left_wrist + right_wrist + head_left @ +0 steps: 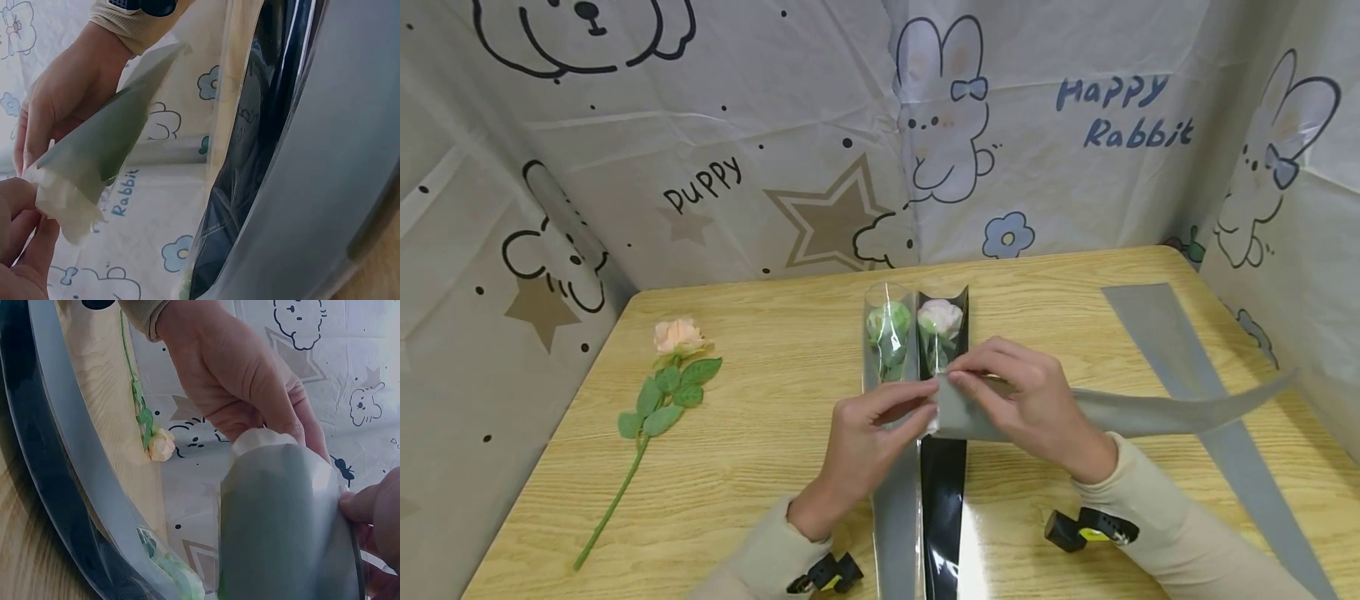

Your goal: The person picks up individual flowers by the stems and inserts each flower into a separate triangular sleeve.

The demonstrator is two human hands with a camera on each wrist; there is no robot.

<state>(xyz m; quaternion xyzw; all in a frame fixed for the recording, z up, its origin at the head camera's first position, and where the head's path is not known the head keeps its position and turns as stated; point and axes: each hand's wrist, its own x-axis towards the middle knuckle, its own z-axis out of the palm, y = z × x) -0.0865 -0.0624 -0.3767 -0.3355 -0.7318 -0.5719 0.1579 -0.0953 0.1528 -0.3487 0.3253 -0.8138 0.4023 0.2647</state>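
Note:
Over the middle of the table, both hands hold a grey tapered flower sleeve (1150, 414), its narrow end trailing off to the right. My left hand (865, 442) pinches the wide end between thumb and fingers. Thumb and fingers of my right hand (1030, 400) pinch the upper edge close beside it. A pale, wavy film edge (69, 203) shows at the sleeve's mouth in the left wrist view. Below the hands lie a green flower (887, 323) in a grey-backed clear sleeve and a pale pink rose (940, 318) in a black sleeve (942, 508).
A peach rose (677, 337) with a leafy green stem lies unwrapped at the left of the wooden table (775, 350). Another grey sleeve (1157, 333) lies flat at the right. Printed sheets (1060, 192) hang behind and on both sides.

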